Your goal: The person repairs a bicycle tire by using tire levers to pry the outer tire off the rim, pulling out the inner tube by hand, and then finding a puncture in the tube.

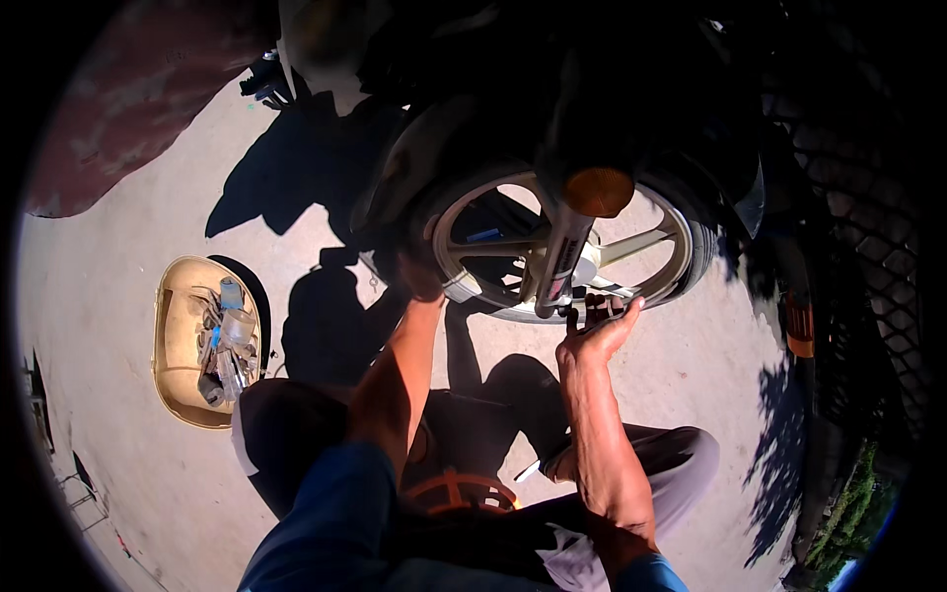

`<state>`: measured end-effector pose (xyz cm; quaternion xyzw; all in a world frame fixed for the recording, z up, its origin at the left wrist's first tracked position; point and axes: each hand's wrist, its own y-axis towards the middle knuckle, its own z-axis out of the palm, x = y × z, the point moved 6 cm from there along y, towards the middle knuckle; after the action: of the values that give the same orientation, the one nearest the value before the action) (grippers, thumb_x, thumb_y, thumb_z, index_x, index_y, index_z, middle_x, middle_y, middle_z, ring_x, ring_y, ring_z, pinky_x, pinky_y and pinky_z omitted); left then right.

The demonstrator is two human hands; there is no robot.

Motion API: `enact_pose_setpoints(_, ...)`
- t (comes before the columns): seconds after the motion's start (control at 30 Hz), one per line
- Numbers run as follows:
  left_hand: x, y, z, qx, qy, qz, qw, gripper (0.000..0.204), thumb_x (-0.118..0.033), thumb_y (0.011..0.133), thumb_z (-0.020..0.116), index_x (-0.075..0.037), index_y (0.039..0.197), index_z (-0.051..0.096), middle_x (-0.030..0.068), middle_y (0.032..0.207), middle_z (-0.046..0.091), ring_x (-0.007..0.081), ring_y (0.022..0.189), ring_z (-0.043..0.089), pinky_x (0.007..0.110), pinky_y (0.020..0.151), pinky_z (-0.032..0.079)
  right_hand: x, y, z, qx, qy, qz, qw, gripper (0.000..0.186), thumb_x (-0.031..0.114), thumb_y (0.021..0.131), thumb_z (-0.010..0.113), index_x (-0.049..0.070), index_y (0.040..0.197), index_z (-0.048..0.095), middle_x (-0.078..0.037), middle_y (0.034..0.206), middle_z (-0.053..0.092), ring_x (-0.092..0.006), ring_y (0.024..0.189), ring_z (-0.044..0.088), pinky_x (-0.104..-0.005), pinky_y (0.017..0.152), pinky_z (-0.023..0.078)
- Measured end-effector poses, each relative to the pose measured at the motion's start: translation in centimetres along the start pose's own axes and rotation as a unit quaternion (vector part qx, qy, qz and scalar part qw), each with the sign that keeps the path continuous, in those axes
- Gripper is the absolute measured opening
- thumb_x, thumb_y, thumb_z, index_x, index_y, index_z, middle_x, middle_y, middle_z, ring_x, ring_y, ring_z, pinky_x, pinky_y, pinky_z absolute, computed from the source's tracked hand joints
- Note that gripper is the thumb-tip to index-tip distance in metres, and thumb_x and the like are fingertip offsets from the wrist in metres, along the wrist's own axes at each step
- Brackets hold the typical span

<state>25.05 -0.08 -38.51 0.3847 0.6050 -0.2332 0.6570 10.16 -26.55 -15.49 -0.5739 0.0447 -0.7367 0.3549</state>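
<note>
Directions are taken from the seated person, with twelve o'clock straight ahead. The wheel (pixel 631 245), pale-spoked with a dark tyre, stands just past twelve o'clock, behind a fork leg (pixel 565 259). An orange lens (pixel 598 192) sits at the top of that leg.

The left hand (pixel 422 278) is in shadow at the wheel's eight o'clock edge. The right hand (pixel 595 333) is below the hub, near the wheel's five o'clock, beside the fork's lower end; its palm is turned up, thumb spread to the right and darkened fingers bent upward. From where I stand, shadow and overlap are too heavy to tell whether either hand is closed on the wheel.

At ten o'clock, on the pale ground (pixel 118 296), lies an open cream tray (pixel 178 331) with assorted tools (pixel 227 335) inside. An orange seat (pixel 456 490) shows beneath the person. Wire mesh (pixel 868 237) stands at two o'clock.
</note>
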Motion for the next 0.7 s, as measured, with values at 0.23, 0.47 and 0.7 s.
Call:
enact_pose_setpoints(0.23,-8.7,-3.3,-2.4,0.019,0.001,-0.143,0.99,0.032,-0.022,0.094,0.056,0.004,0.112,0.057,0.0192,0.108,0.062,0.0304,0.095,0.061,0.043,0.085,0.047,-1.1,1.4,1.9,0.017,0.057,0.06,0.996,0.081,0.064,0.088,0.053,0.016,0.147,0.025,-0.014,0.13,0.048,-0.0279,0.117,0.046,-0.0493,0.095,0.041)
enact_pose_setpoints(0.47,-29.3,-12.2,-2.2,0.331,0.033,0.178,0.926,0.032,-0.018,0.095,0.057,0.003,0.118,0.052,0.0195,0.112,0.058,0.035,0.097,0.056,0.042,0.086,0.045,-0.9,2.6,3.4,0.157,0.024,0.151,0.976,0.103,0.072,0.082,0.054,-0.004,0.145,0.027,-0.026,0.131,0.048,-0.0345,0.113,0.054,-0.0479,0.098,0.043)
enact_pose_setpoints(0.7,-38.4,-12.9,2.2,0.493,0.137,0.252,0.821,0.027,-0.004,0.094,0.049,0.0,0.12,0.049,0.0243,0.118,0.047,0.0447,0.105,0.053,0.049,0.086,0.046,2.3,-0.4,4.8,0.315,0.085,0.238,0.915,0.042,0.049,0.093,0.054,0.009,0.101,0.059,-0.007,0.086,0.056,-0.0234,0.077,0.057,-0.0403,0.071,0.047)
